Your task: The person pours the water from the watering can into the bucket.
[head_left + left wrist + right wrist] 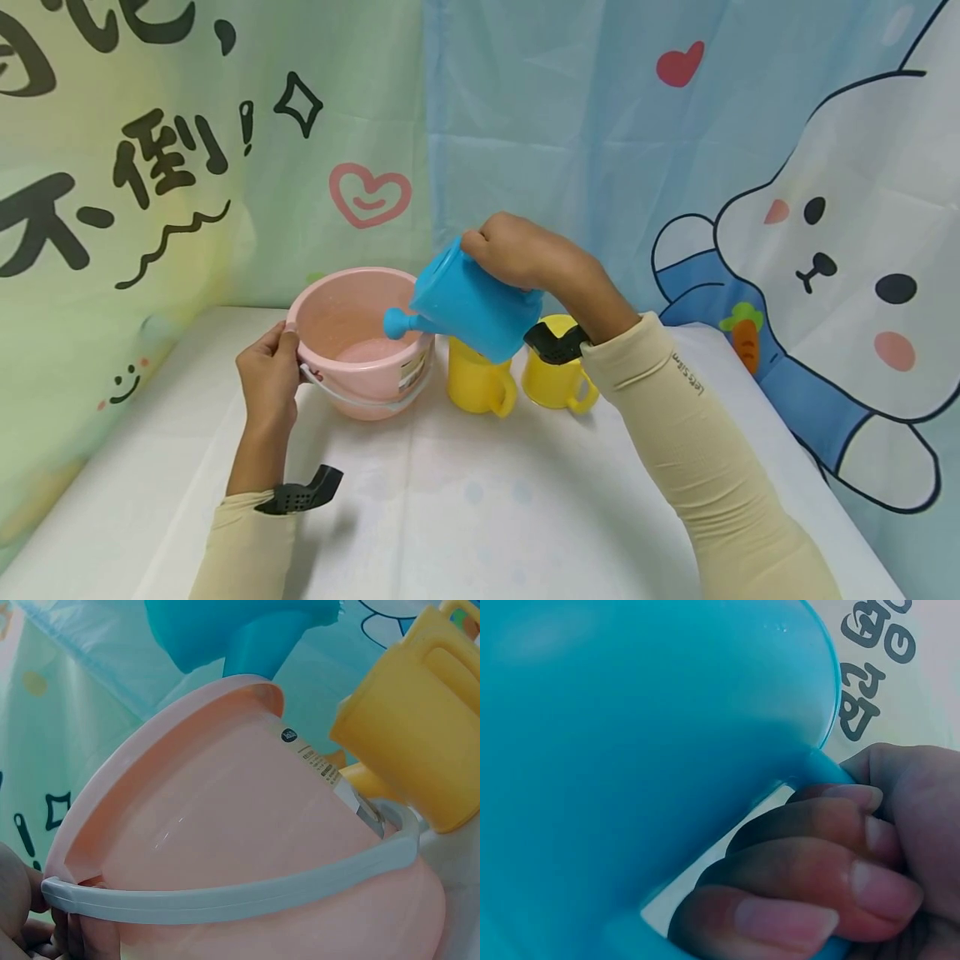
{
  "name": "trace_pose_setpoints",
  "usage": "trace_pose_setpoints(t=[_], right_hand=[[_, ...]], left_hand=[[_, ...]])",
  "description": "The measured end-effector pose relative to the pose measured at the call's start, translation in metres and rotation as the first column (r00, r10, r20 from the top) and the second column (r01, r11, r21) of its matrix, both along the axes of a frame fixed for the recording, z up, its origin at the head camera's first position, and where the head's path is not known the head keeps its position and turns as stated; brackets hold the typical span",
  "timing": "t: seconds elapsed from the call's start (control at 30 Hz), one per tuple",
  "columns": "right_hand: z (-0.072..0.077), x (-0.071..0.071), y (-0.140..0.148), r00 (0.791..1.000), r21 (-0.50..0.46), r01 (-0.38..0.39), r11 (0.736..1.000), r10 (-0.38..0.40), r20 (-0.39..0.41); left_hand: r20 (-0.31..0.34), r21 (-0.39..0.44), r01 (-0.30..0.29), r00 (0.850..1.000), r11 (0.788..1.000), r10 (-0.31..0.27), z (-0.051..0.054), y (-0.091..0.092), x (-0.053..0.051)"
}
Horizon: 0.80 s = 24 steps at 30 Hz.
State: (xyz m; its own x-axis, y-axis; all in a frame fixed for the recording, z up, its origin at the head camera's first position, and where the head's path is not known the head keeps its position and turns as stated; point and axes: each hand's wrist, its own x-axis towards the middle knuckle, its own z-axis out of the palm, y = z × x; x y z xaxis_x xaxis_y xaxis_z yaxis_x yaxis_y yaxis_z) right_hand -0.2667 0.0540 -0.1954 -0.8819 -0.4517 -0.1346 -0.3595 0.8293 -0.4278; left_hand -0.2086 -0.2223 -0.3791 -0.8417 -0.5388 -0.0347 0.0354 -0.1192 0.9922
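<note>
A blue watering can (pixel 480 302) is tipped to the left, its round spout head over the right rim of a pink bucket (pixel 360 375). My right hand (pixel 521 254) grips the can's handle; in the right wrist view the fingers (pixel 810 877) curl around it beside the blue body. At the bucket's left rim my left hand (pixel 272 367) holds on, by the end of the pale handle (pixel 225 900) that hangs across the front. Part of the left hand (pixel 22 915) shows low in the left wrist view. Inside the bucket, I cannot make out any stream of water.
Right of the bucket stand two yellow mugs, one nearer (pixel 476 383) and one farther right (pixel 555 375), both partly hidden by the can. They stand on a white-covered table (pixel 480 508). A printed curtain (pixel 525 125) hangs close behind.
</note>
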Motion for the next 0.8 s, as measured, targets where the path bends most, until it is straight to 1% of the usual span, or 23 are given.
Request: trace_pose_setpoints(t=[0.1,0.37,0.67,0.8], right_hand=[[0.0011,-0.0007,-0.0012,1.0,0.011,0.002,1.0,-0.002,0.003],[0.0072,-0.0026,-0.0057,1.0,0.078,0.003,0.997,-0.004,0.009],[0.0061,-0.0025,-0.0075,0.999,0.086,0.008,0.996,-0.012,0.036],[0.0057,-0.0025,-0.0064,0.999,0.077,0.004,0.997,-0.007,0.041]], left_hand=[[-0.007,0.009,0.001,1.0,1.0,-0.001,-0.0001,0.0001,0.0005],[-0.018,0.025,0.011,1.0,1.0,-0.01,0.002,-0.0008,0.0001],[-0.013,0.024,0.008,1.0,1.0,-0.007,-0.0006,-0.0019,0.0001],[-0.024,-0.004,0.007,1.0,1.0,-0.007,-0.002,-0.0014,-0.0002]])
